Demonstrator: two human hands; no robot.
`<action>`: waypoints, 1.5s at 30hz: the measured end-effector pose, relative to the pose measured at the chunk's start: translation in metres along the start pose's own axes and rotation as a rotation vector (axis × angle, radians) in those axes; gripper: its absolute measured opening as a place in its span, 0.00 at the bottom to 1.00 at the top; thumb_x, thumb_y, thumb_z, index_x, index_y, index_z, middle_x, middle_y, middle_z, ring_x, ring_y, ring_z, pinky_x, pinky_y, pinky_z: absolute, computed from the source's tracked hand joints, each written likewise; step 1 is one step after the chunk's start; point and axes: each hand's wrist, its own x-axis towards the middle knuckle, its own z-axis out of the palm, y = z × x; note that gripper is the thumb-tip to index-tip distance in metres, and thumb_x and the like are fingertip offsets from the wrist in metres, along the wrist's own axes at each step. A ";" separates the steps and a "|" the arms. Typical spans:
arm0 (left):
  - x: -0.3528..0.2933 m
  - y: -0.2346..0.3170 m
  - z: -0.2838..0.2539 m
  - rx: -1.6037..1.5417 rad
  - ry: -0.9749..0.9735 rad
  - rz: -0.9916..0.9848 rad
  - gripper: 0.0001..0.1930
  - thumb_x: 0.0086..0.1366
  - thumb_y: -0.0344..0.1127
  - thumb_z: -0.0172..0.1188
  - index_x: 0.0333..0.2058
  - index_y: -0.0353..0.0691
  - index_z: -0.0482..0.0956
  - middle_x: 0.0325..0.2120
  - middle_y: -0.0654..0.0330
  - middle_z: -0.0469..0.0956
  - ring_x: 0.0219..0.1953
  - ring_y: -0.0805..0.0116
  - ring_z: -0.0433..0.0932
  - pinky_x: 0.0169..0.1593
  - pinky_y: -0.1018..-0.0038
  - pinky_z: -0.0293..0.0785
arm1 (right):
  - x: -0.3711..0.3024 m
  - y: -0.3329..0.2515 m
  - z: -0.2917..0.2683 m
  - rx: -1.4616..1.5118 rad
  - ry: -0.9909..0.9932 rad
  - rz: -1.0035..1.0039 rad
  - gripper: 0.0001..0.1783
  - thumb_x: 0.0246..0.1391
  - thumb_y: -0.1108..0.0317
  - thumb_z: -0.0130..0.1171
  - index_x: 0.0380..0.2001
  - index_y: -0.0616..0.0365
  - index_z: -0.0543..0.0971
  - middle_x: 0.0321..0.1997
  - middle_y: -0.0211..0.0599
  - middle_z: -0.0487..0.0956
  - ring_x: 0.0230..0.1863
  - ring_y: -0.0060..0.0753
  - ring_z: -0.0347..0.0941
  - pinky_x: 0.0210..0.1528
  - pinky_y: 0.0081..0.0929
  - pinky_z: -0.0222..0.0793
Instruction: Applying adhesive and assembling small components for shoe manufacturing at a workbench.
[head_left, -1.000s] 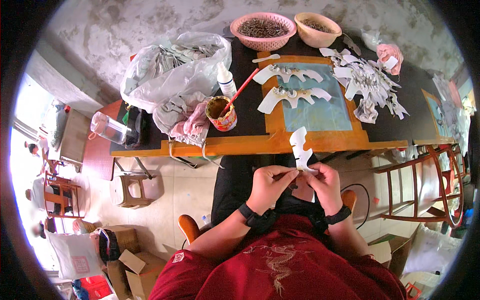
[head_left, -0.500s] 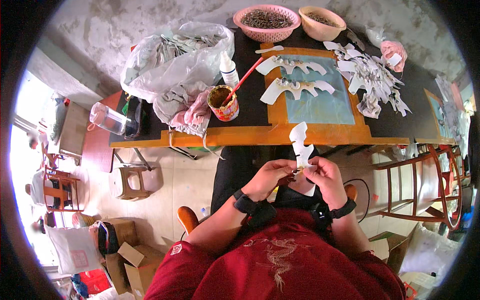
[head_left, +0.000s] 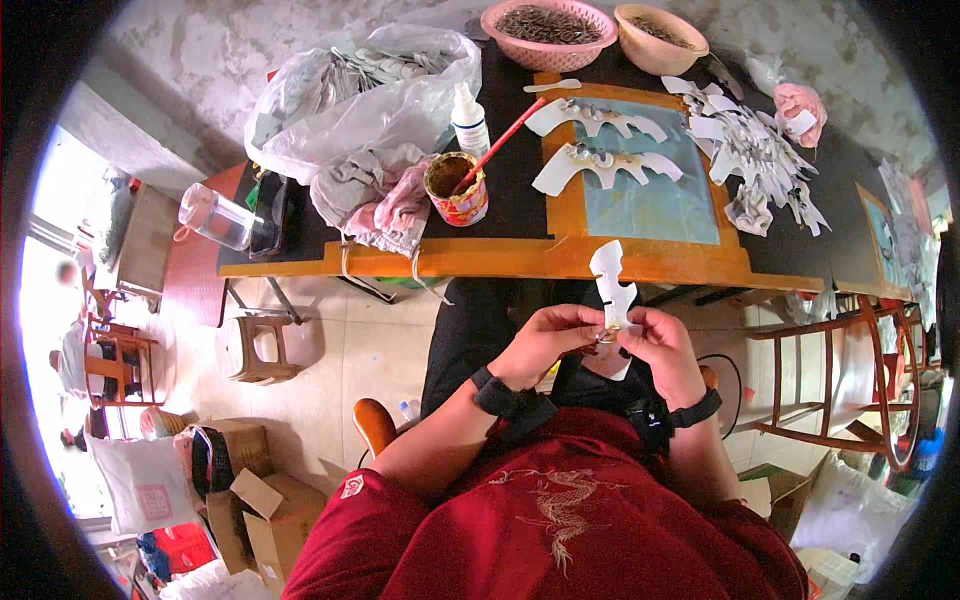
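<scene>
A white cut-out piece with a scalloped edge (head_left: 611, 290) stands on end between my hands, in front of the table edge. My left hand (head_left: 553, 345) pinches it near the middle from one side. From the other side, my right hand (head_left: 660, 347) grips it with the thumb on top. A small shiny metal bit (head_left: 606, 337) shows between my fingertips; its exact kind cannot be made out. On the blue sheet (head_left: 650, 215) lie two similar white pieces, an upper one (head_left: 590, 119) and a lower one (head_left: 578, 172), both with metal bits along the scallops.
Left of the sheet are a can of brown paste (head_left: 458, 205) with a red stick (head_left: 505, 142), a white bottle (head_left: 468, 125), cloths (head_left: 375, 195) and a plastic bag (head_left: 300, 140). A pink basket (head_left: 550, 50), a cream bowl (head_left: 660, 50) and piled white pieces (head_left: 755, 150) sit farther back.
Both hands and the white piece have shifted slightly up and to the right in view. My grip stays on it. The table has also shifted slightly in view.
</scene>
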 end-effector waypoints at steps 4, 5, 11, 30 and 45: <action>0.001 -0.005 -0.005 0.016 -0.018 -0.002 0.09 0.68 0.30 0.61 0.45 0.34 0.79 0.39 0.62 0.81 0.42 0.73 0.80 0.49 0.75 0.77 | 0.000 -0.002 -0.001 0.046 -0.034 0.038 0.08 0.58 0.71 0.64 0.39 0.61 0.78 0.33 0.21 0.78 0.34 0.11 0.71 0.38 0.13 0.65; 0.000 -0.006 -0.006 -0.027 -0.039 -0.012 0.09 0.68 0.31 0.61 0.45 0.34 0.79 0.39 0.62 0.81 0.42 0.73 0.80 0.49 0.75 0.77 | 0.000 -0.001 -0.001 0.041 -0.039 0.046 0.08 0.58 0.71 0.64 0.39 0.61 0.78 0.33 0.21 0.78 0.34 0.11 0.71 0.38 0.13 0.65; -0.001 -0.008 -0.007 -0.167 -0.055 -0.064 0.10 0.68 0.31 0.62 0.45 0.35 0.79 0.39 0.61 0.81 0.41 0.72 0.80 0.48 0.74 0.78 | 0.000 0.000 -0.003 0.077 -0.063 0.080 0.08 0.58 0.72 0.64 0.40 0.61 0.78 0.34 0.22 0.78 0.35 0.13 0.72 0.39 0.14 0.66; 0.001 -0.019 0.008 -0.154 -0.048 0.045 0.05 0.73 0.29 0.51 0.44 0.38 0.74 0.39 0.65 0.77 0.43 0.75 0.76 0.52 0.76 0.71 | -0.003 0.011 0.008 0.179 0.082 0.079 0.11 0.60 0.69 0.61 0.44 0.61 0.77 0.36 0.24 0.78 0.35 0.14 0.71 0.38 0.16 0.65; -0.005 -0.008 0.014 0.154 0.051 0.309 0.09 0.66 0.24 0.61 0.44 0.32 0.82 0.38 0.61 0.81 0.40 0.74 0.79 0.48 0.77 0.74 | -0.003 0.004 0.005 0.034 0.029 0.052 0.12 0.61 0.68 0.61 0.44 0.62 0.77 0.35 0.23 0.77 0.34 0.13 0.70 0.37 0.16 0.65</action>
